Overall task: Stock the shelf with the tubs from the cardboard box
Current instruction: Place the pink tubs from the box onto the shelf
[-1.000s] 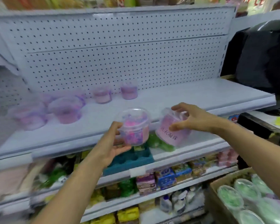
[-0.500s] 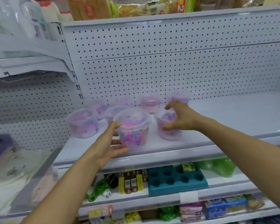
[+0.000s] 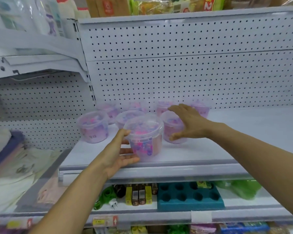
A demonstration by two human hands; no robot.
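— A: How is the white shelf (image 3: 210,149) stocked?
— B: Eight tubs are set at ten o'clock; room is left rightward.
— A: The grips?
— B: Front tub (image 3: 145,137) is cupped by the loosely spread left hand (image 3: 118,154); right hand (image 3: 186,122), fingers spread, is laid on tub two (image 3: 172,130).

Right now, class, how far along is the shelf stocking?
Done: several tubs stand at the back of the shelf, among them the left tub. In hand: the left hand touches the front tub and the right hand is at the tub behind; both tubs rest on the shelf. Left: unclear, since the box is out of view.
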